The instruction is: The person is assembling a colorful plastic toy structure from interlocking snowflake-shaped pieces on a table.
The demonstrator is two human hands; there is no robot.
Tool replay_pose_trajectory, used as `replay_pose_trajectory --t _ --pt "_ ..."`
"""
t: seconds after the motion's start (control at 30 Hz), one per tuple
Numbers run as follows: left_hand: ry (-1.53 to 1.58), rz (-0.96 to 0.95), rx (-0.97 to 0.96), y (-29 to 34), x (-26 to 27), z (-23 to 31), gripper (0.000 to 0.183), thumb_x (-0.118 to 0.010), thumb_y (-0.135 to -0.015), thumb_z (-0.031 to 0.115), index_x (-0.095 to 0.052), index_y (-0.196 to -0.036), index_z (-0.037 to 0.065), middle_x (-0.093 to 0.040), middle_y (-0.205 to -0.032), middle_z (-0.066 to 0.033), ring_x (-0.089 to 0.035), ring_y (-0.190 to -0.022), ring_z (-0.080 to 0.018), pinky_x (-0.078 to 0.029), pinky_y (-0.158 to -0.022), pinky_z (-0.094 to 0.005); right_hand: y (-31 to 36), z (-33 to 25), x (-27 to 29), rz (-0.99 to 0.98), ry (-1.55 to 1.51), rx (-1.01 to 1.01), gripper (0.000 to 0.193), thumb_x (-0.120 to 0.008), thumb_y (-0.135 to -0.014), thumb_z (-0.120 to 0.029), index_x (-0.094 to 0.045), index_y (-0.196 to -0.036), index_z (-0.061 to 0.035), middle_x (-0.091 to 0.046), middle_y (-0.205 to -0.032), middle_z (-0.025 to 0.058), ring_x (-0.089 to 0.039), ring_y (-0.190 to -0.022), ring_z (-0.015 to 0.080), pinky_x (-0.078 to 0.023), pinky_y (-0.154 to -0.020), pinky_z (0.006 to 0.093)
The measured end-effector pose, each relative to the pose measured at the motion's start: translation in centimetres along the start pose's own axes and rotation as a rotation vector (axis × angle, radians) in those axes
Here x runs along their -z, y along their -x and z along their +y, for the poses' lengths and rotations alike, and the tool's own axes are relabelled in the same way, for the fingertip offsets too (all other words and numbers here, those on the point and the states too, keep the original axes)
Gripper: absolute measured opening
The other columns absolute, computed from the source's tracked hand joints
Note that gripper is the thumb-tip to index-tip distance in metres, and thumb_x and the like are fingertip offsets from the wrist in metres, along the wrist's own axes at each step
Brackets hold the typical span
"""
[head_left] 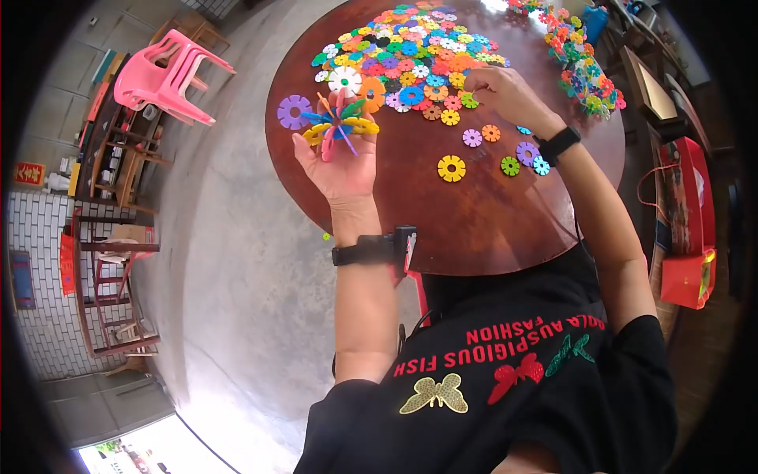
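My left hand (347, 172) is raised over the left edge of the round table, palm up. Its fingers are closed round a built cluster of interlocking plastic discs (338, 126) in pink, blue, yellow, orange and green, which stick out in several directions. My right hand (512, 96) reaches to the right edge of the loose disc pile (407, 47), its fingers bent together in a pinch. A lime green disc (469, 100) lies right at those fingertips; whether they grip it or another disc is hidden.
On the brown table (489, 229), a yellow disc (452, 168) and several others lie apart from the pile. Joined discs (588, 79) form a chain along the far right. Pink stacked stools (162, 79) stand at left, a red bag (685, 197) at right. A green disc (326, 236) is on the floor.
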State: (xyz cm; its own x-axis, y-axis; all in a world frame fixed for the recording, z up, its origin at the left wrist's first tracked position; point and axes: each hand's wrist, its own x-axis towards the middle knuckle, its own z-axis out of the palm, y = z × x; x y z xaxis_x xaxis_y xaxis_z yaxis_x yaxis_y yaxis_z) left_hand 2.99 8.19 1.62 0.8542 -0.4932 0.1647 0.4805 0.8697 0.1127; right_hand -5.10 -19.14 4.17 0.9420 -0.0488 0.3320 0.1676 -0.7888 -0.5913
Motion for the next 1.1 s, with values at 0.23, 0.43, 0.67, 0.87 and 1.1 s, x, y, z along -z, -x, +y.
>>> replay_pose_trajectory --t 0.23,0.43,0.67,0.87,1.1 --pt "-0.114 0.062 -0.122 0.2 -0.7 -0.1 0.071 -0.070 -0.072 0.042 -0.046 -0.129 0.007 -0.051 -0.132 -0.0154 -0.050 -0.117 -0.0295 -0.039 -0.095 -0.0459 -4.9 0.8 -4.5 -0.074 0.298 0.052 0.020 -0.057 -0.077 -0.006 -0.064 -0.096 -0.0069 -0.063 -0.095 0.0116 -0.059 -0.096 0.0282 -0.045 -0.084 0.0395" --pt "-0.077 0.043 -0.117 0.3 -0.7 -0.3 0.072 -0.071 -0.071 0.042 -0.046 -0.129 0.006 -0.053 -0.128 -0.0146 -0.050 -0.116 -0.0293 -0.040 -0.095 -0.0452 -6.8 1.4 -6.9 -0.226 0.359 0.000 0.025 -0.060 -0.076 -0.011 -0.064 -0.101 -0.0102 -0.060 -0.102 0.0106 -0.056 -0.103 0.0278 -0.044 -0.088 0.0386" --pt "-0.072 0.043 -0.117 0.2 -1.0 -0.5 0.070 -0.072 -0.071 0.041 -0.047 -0.126 0.005 -0.052 -0.128 -0.0148 -0.049 -0.117 -0.0310 -0.040 -0.095 -0.0441 -6.2 0.9 -5.1 -0.383 0.474 -0.054 0.022 -0.063 -0.075 -0.015 -0.062 -0.095 -0.0086 -0.058 -0.099 0.0117 -0.054 -0.103 0.0285 -0.045 -0.085 0.0401" --pt "-0.105 0.031 -0.092 0.0 -0.8 -1.2 0.067 -0.069 -0.073 0.044 -0.050 -0.125 0.006 -0.053 -0.128 -0.0138 -0.051 -0.116 -0.0310 -0.041 -0.094 -0.0450 -6.3 1.0 -7.7 -0.186 0.459 -0.092 0.029 -0.067 -0.074 -0.023 -0.062 -0.098 -0.0078 -0.057 -0.101 0.0134 -0.055 -0.103 0.0306 -0.046 -0.082 0.0415" --pt "-0.071 0.005 -0.087 0.1 -1.1 -1.5 0.064 -0.064 -0.077 0.045 -0.050 -0.126 0.007 -0.053 -0.128 -0.0155 -0.051 -0.117 -0.0320 -0.040 -0.097 -0.0478 -4.2 -1.6 -8.3 -0.209 0.353 0.099 0.039 -0.073 -0.069 -0.023 -0.057 -0.101 -0.0060 -0.056 -0.100 0.0157 -0.055 -0.101 0.0334 -0.045 -0.084 0.0429"
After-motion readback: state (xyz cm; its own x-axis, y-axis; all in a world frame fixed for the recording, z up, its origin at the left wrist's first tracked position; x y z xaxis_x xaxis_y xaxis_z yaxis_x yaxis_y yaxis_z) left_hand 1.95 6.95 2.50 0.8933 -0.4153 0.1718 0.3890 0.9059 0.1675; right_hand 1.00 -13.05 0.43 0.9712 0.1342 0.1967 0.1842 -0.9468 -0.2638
